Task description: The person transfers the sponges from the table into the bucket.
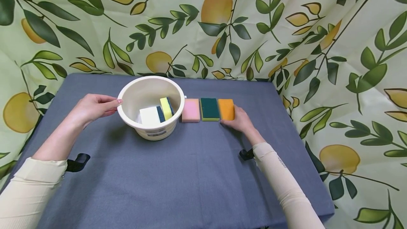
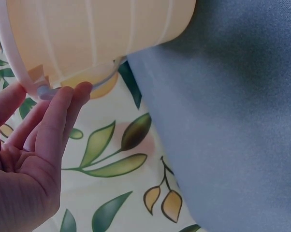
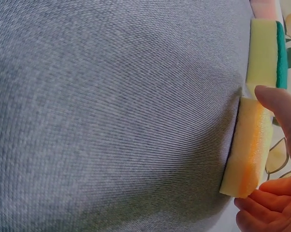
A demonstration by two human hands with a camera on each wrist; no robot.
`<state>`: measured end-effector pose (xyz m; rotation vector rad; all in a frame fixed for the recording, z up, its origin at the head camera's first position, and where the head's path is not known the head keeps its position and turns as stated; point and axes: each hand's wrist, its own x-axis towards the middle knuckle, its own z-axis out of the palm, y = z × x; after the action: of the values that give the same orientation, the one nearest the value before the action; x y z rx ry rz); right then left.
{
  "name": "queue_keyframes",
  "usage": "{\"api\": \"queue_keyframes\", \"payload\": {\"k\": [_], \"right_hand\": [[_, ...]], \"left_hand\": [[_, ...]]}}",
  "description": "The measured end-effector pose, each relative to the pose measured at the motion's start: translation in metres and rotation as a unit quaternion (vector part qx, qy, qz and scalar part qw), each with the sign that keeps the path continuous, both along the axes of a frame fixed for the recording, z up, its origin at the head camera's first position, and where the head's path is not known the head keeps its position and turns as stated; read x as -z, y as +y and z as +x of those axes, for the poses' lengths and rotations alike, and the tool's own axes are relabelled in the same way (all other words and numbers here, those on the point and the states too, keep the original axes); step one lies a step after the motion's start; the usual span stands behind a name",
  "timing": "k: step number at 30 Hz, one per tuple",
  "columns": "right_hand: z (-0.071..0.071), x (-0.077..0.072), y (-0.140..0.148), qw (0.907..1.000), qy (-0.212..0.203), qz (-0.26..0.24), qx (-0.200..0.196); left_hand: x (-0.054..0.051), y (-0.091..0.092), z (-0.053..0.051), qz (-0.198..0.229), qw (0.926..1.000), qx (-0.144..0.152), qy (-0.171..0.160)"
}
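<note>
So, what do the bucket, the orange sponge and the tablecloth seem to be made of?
Bucket: probably plastic, smooth, given its even walls and rounded, moulded-looking rim.
Orange sponge: likely foam, matt; its side looks lightly porous in the right wrist view.
Tablecloth: apparently woven fabric, matt; fine threads show up close, but which fibre I cannot tell.

Left fingers (image 2: 54, 116) pinch while right fingers (image 3: 261, 211) grip widely.

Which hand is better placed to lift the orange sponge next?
The right hand, I'd judge: it straddles the orange sponge, while the left hand holds the bucket, farther from that sponge.
</note>
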<state>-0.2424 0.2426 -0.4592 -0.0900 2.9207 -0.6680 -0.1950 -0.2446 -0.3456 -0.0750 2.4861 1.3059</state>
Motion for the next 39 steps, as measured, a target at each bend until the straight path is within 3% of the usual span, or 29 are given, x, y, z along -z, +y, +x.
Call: {"api": "queue_keyframes", "payload": {"k": [27,39], "right_hand": [[0.002,0.001,0.002,1.0,-0.003,0.005,0.008],[0.002,-0.015,0.004,0.9997,-0.009,0.02,0.011]], "left_hand": [[0.0,0.0,0.0,-0.019,0.9998,-0.001,-0.005],[-0.001,-0.001,0.0,-0.018,0.9998,-0.002,-0.008]]}}
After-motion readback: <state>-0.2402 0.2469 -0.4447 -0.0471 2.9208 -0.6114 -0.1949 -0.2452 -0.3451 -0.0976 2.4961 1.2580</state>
